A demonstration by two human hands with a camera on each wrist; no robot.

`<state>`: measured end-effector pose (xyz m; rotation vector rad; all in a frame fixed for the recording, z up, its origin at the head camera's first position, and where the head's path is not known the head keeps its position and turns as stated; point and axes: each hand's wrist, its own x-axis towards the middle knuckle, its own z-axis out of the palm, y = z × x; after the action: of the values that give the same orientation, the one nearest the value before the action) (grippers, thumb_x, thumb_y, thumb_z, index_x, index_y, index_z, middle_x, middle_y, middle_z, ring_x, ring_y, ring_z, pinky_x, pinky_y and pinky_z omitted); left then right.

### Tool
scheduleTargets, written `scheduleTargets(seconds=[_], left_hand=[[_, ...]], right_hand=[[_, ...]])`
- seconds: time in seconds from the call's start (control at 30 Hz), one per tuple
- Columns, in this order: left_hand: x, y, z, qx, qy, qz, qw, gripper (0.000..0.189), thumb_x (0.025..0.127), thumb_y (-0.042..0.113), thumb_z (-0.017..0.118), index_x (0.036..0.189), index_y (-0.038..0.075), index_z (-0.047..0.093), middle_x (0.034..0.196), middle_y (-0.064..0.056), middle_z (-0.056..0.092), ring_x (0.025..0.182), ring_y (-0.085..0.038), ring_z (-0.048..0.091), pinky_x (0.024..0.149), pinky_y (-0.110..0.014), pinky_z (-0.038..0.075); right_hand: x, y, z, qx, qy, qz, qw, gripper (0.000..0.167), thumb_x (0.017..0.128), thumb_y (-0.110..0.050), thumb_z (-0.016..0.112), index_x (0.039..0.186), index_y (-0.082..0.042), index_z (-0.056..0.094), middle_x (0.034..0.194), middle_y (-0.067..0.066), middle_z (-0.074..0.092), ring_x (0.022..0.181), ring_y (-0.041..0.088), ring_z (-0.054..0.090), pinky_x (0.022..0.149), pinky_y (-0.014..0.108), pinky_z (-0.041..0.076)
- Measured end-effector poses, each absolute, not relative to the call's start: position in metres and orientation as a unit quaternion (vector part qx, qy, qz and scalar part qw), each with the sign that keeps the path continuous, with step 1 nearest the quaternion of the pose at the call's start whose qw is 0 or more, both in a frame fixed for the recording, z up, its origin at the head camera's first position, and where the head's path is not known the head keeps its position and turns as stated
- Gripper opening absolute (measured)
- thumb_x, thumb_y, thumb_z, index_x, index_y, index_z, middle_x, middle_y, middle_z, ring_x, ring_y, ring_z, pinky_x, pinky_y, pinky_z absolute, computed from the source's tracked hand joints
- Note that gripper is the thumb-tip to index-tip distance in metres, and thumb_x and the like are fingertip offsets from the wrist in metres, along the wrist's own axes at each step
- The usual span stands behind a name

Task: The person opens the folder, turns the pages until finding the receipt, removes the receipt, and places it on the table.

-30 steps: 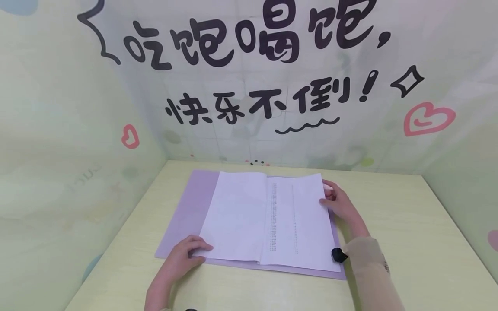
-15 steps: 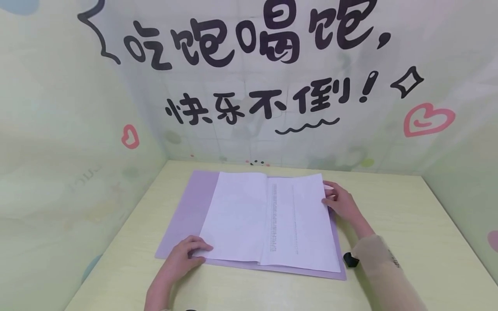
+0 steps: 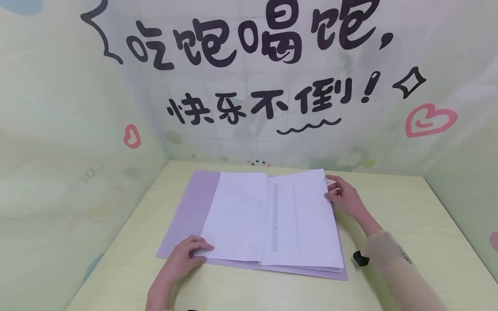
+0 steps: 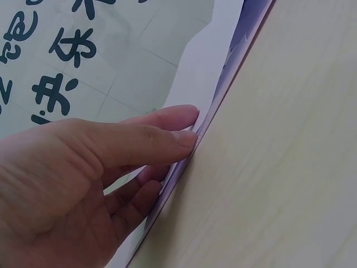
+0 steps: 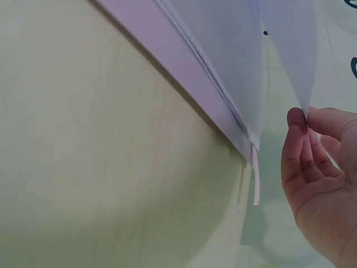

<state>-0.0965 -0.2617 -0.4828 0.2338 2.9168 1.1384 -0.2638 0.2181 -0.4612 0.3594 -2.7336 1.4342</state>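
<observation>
A notebook with a purple cover point(image 3: 186, 203) lies spread on the table, its left page point(image 3: 237, 211) blank and its right page point(image 3: 311, 220) bearing columns of small print. At the lower left corner, my left hand point(image 3: 182, 260) rests with fingers over the page and the thumb at the near edge. My right hand point(image 3: 347, 201) pinches the far right corner of the printed page between thumb and forefinger. In the right wrist view that lifted sheet point(image 5: 298, 61) narrows to a point at the fingertips, apart from the pages below. A thin pale strip point(image 5: 256, 181) hangs past the cover's corner.
The pale wooden table point(image 3: 404, 224) extends around the notebook. Behind it stands a printed backdrop point(image 3: 233, 147) with large black writing, and similar sheets close off both sides. A small black object point(image 3: 361, 258) sits by the right sleeve point(image 3: 400, 268).
My right hand has moved slightly right and away from me, raising the page's far corner. The sheet's near edge now parts from the pages beneath. The left hand stays in place.
</observation>
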Motion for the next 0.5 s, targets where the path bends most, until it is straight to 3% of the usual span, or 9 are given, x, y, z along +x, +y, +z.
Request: scheduleTargets(seconds=[0.3,0.5], left_hand=[[-0.095,-0.263,-0.483,0.066,0.93,0.363,0.004,0.03,0.079,0.004,0.076,0.1,0.026,0.076,0.109,0.007,0.066,0.108,-0.021,0.061,0.1,-0.032,0.051],[-0.094,-0.26,-0.482,0.066,0.929,0.363,-0.005,0.031,0.078,0.001,0.075,0.099,0.024,0.076,0.108,0.006,0.066,0.109,-0.022,0.061,0.101,-0.035,0.051]], right_hand=[[-0.266,0.216,-0.439,0.169,-0.902,0.397,0.02,0.033,0.09,-0.004,0.068,0.123,-0.002,0.066,0.114,0.022,0.07,0.078,0.011,0.063,0.062,0.018,0.05],[-0.272,0.217,-0.426,0.193,-0.911,0.366,0.012,0.029,0.089,-0.004,0.068,0.117,-0.002,0.07,0.109,0.02,0.073,0.08,0.015,0.068,0.064,0.018,0.051]])
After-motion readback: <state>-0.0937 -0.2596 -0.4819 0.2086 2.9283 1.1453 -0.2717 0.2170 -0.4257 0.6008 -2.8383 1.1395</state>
